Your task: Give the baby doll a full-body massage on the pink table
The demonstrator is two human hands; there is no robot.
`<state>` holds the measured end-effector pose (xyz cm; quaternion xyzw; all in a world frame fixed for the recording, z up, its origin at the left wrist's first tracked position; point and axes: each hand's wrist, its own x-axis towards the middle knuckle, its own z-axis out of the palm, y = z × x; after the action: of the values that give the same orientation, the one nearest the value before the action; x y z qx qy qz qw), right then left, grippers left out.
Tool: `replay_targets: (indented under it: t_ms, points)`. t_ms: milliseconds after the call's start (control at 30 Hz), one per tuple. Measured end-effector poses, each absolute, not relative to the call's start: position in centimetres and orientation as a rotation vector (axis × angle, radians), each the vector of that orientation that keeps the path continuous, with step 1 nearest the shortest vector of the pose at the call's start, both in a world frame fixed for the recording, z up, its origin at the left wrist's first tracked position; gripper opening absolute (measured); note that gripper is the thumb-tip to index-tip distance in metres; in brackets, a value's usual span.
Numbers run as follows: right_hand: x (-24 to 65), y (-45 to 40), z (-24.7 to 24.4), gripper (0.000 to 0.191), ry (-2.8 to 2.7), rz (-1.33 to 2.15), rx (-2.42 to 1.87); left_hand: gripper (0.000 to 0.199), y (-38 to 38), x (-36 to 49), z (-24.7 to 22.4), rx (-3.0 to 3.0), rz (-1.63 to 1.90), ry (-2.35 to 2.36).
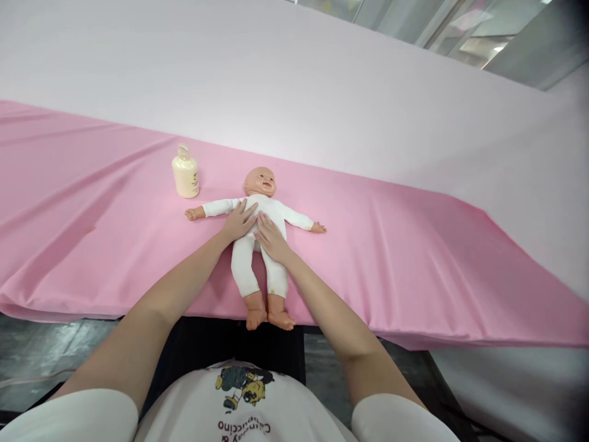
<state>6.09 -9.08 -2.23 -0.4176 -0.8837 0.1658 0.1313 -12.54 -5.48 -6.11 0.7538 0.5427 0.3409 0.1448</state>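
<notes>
A baby doll (270, 210) with a white cloth body lies on its back on the pink cloth (368, 245), its head away from me and its feet at the table's front edge. Flat on the left side of its torso rests my left hand (239, 221), fingers stretched out. My right hand (271, 237) lies on the belly beside it, fingers extended and close together. The fingertips of both hands nearly meet at the middle of the doll's body. Neither hand grips anything.
A cream pump bottle (186, 177) stands upright on the cloth, beyond the doll's outstretched arm on the left. Behind the table rises a plain white wall (294, 92). The cloth hangs in folds over the front edge, close to my body.
</notes>
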Motion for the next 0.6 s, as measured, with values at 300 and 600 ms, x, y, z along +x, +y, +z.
replay_targets:
  t_ms: [300,600]
  points:
    - [2.8,-3.1,-1.9,0.068,-2.329,0.260,-1.498,0.054,-5.5,-12.9,-5.3,2.090,0.938,1.632]
    - [6.2,-1.4,-3.5,0.092,-2.014,0.498,-1.758,0.057,-5.6,-13.3,-4.8,1.872,0.993,1.907]
